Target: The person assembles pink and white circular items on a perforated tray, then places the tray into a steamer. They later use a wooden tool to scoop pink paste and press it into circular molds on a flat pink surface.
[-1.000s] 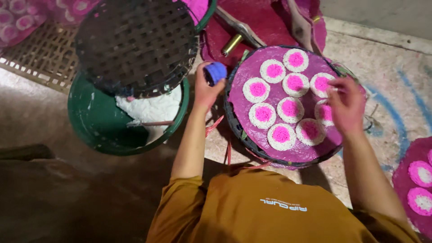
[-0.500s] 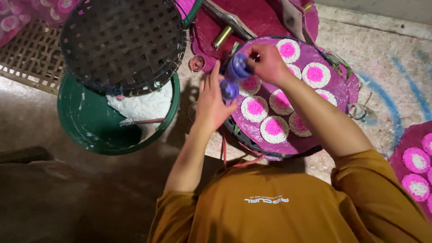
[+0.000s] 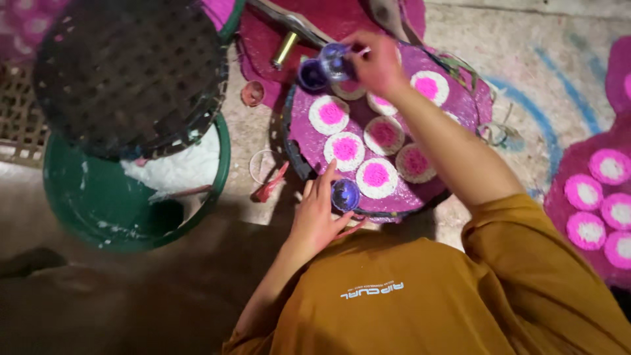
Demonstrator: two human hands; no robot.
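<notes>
Left hand (image 3: 320,213) lowered with round cap (image 3: 345,194), right hand (image 3: 373,60) raised gripping glossy bottle (image 3: 334,60)

The right hand (image 3: 378,62) is smeared by motion blur, so its grip on the small purple cup (image 3: 335,60) cannot be made out. Part of the round tray (image 3: 299,141) is hidden under the forearm. The pink-and-white discs (image 3: 608,197) are cut off at the right edge.

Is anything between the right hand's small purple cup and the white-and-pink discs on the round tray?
Nothing visible. The right hand holds the small purple cup directly over the tray's far edge, with open space down to the discs. The left hand rests at the near rim, holding another cup.
</notes>
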